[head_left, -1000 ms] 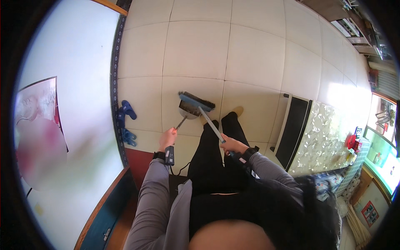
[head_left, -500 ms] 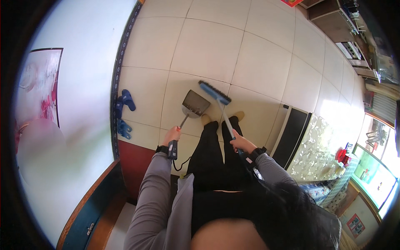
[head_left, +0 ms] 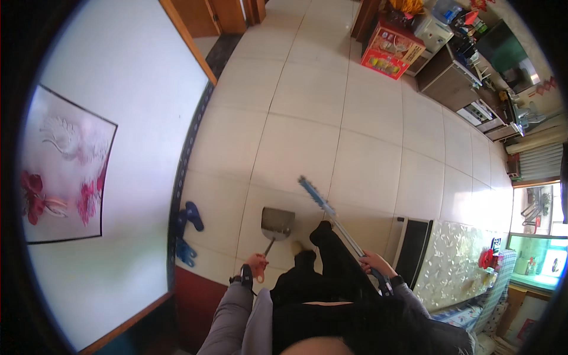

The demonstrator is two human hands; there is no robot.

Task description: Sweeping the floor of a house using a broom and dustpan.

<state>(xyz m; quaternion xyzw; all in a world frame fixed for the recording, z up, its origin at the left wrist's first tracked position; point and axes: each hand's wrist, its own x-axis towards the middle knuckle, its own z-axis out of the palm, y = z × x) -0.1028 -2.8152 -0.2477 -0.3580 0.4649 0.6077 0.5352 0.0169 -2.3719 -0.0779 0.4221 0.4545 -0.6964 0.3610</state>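
Observation:
My left hand [head_left: 256, 265] grips the thin handle of a grey metal dustpan [head_left: 277, 223], whose pan rests on the tiled floor just ahead of my feet. My right hand [head_left: 373, 260] holds the long shaft of a broom [head_left: 334, 216]. Its blue head [head_left: 312, 193] is lifted forward and to the right of the dustpan, apart from it. My dark trouser legs stand between the two hands.
A white wall with a framed flower picture [head_left: 62, 168] runs along my left. Blue slippers [head_left: 189, 228] lie by its dark skirting. A glass-topped table [head_left: 458, 266] stands at my right. A red box [head_left: 390, 50] and cabinets [head_left: 461, 83] stand far ahead.
My head has lifted, showing far more floor ahead. The broom head has swung away from the dustpan's mouth to the right. Both hands keep their grips.

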